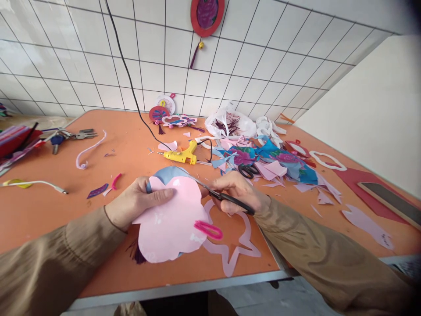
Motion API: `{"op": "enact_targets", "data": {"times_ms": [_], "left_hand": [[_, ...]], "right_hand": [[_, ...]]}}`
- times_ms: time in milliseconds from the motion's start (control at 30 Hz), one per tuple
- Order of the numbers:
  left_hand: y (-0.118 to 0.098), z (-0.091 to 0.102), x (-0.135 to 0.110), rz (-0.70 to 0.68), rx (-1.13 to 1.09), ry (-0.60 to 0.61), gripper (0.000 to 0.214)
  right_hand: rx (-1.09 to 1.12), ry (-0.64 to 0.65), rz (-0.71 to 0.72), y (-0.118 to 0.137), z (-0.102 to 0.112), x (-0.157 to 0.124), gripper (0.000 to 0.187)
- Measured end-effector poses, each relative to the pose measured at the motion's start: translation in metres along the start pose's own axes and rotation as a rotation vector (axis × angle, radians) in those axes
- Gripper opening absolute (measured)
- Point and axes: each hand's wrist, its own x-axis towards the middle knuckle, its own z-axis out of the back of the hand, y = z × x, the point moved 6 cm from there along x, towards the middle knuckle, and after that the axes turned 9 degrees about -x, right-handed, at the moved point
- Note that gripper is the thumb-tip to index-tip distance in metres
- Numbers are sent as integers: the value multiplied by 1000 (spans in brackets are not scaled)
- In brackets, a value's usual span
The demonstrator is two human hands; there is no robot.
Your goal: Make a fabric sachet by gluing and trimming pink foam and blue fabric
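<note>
My left hand point(138, 199) pinches a pink cloud-shaped paper cutout point(171, 224) by its upper left, thumb flat on top. Blue sheet material point(171, 174) sticks out behind its upper edge. A bright pink pipe-cleaner loop point(208, 230) is fixed at the cutout's right side, and a dark purple tassel point(136, 254) hangs out at its lower left. Closed around black-handled scissors point(232, 202), my right hand point(240, 193) has the blades pointing left along the blue material's edge. A pink star-shaped paper frame point(241, 250) lies on the table, partly under the cutout.
On the orange table point(125, 263) rests a yellow glue gun point(182, 153), its black cord rising along the tiled wall. Paper and cloth scraps point(272, 162) pile up at the right, with another scissors handle point(248, 171). Keys point(74, 137) lie left; a phone point(391, 199) lies far right.
</note>
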Motion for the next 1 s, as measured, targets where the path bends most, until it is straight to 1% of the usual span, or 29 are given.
{"op": "enact_targets", "data": {"times_ms": [133, 300, 467, 633, 833, 1000], "left_hand": [[1, 2, 1, 1, 1, 11, 32], [1, 2, 1, -1, 3, 6, 31], [2, 2, 1, 5, 4, 9, 31], [1, 1, 0, 2, 2, -3, 31], [-4, -2, -5, 5, -8, -48, 30], [-5, -5, -6, -5, -7, -42, 30]], "right_hand": [[26, 11, -6, -2, -1, 0, 61], [-16, 4, -21, 1, 0, -1, 59], [-61, 20, 22, 9, 0, 0, 61], [-50, 23, 1, 8, 0, -1, 61], [-74, 25, 34, 11, 1, -1, 58], [-106, 41, 61, 11, 0, 1, 58]]}}
